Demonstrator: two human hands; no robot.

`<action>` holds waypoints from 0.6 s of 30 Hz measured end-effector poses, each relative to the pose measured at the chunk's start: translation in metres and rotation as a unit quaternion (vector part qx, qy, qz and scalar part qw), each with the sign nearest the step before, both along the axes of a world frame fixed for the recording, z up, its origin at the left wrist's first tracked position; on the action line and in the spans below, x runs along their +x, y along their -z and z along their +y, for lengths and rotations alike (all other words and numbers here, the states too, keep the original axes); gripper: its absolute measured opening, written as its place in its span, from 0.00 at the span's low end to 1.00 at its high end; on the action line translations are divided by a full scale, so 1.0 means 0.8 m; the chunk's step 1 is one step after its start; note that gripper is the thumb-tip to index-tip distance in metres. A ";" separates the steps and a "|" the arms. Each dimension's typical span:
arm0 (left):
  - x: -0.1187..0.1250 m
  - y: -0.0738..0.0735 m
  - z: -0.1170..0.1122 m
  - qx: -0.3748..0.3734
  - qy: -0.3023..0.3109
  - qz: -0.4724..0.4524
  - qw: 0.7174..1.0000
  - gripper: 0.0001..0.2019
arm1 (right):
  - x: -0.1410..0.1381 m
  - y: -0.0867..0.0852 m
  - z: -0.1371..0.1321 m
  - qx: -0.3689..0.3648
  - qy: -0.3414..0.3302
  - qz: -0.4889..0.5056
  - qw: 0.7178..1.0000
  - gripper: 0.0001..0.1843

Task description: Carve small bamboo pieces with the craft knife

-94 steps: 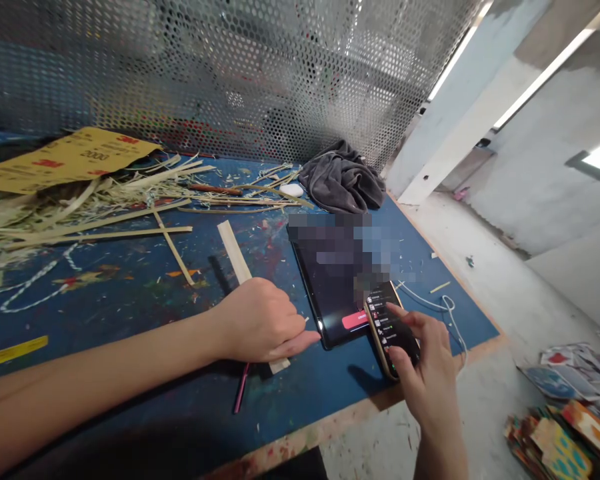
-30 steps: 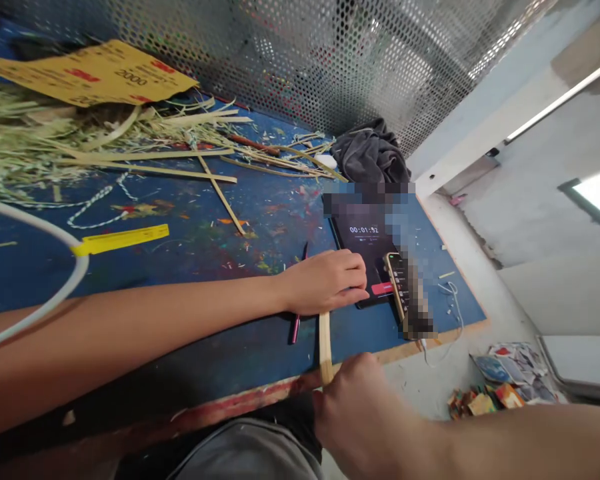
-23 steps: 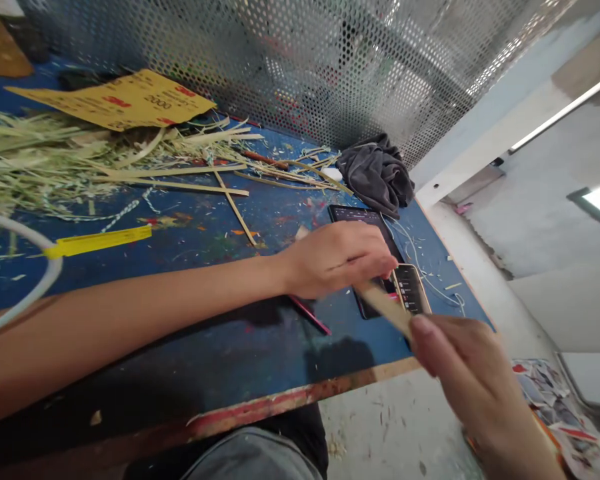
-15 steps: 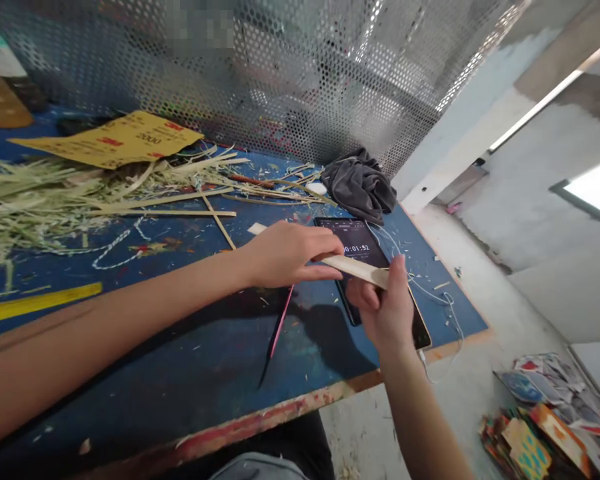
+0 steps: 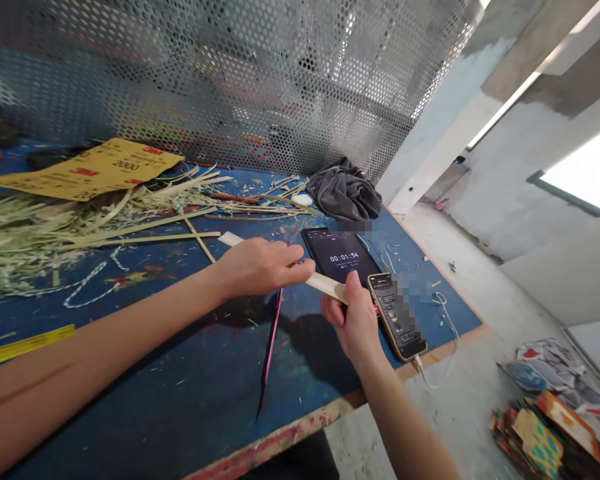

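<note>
A flat, pale bamboo strip (image 5: 325, 285) slants across both hands above the blue table (image 5: 145, 393). My right hand (image 5: 353, 313) grips its near right end, the thumb along the top and the fingers curled beneath. My left hand (image 5: 265, 267) is closed around the middle of the strip, whose far end sticks out behind the wrist. Below the hands lies a thin pink and black pointed tool (image 5: 270, 343). Close beyond the right hand are a tablet (image 5: 337, 247) showing a timer and a phone (image 5: 393, 313) with a lit screen.
Bamboo shavings (image 5: 25, 233) pile up at the left under yellow sandpaper (image 5: 105, 167). A dark grey cloth (image 5: 345, 190) lies at the back against a perforated metal screen (image 5: 220, 80). A white cable (image 5: 450, 313) hangs over the right edge. A yellow strip (image 5: 25, 347) lies near my left forearm.
The view has shifted, so hands and table appear further left and a little lower. The phone screen is now lit. Both hands still hold the bamboo strip.
</note>
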State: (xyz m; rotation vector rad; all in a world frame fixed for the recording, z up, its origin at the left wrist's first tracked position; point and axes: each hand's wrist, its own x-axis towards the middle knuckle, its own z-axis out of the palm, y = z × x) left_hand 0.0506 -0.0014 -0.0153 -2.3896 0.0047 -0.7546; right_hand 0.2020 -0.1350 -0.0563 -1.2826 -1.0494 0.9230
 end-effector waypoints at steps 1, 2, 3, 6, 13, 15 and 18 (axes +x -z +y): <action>0.001 0.001 0.000 -0.005 0.000 0.002 1.000 0.10 | 0.000 -0.002 0.001 0.005 -0.013 0.023 1.000 0.37; 0.002 0.002 -0.001 -0.009 0.007 0.002 1.000 0.09 | 0.000 -0.004 0.001 0.013 -0.030 0.050 0.998 0.37; 0.004 0.002 -0.002 -0.011 0.018 -0.004 1.000 0.09 | 0.000 -0.005 0.002 0.020 -0.048 0.077 0.996 0.36; 0.008 0.004 -0.006 -0.014 0.048 -0.045 0.998 0.08 | -0.001 -0.005 0.001 0.011 -0.102 0.111 0.988 0.36; 0.008 0.019 -0.006 -0.016 0.087 -0.035 0.995 0.09 | 0.001 -0.001 -0.004 -0.076 -0.293 0.099 0.948 0.38; 0.005 0.020 -0.003 -0.007 0.109 -0.021 0.994 0.08 | 0.002 -0.002 -0.006 -0.087 -0.337 0.100 0.932 0.39; 0.002 0.016 -0.004 -0.010 0.150 0.007 0.989 0.08 | 0.005 -0.007 -0.008 -0.096 -0.414 0.088 0.901 0.38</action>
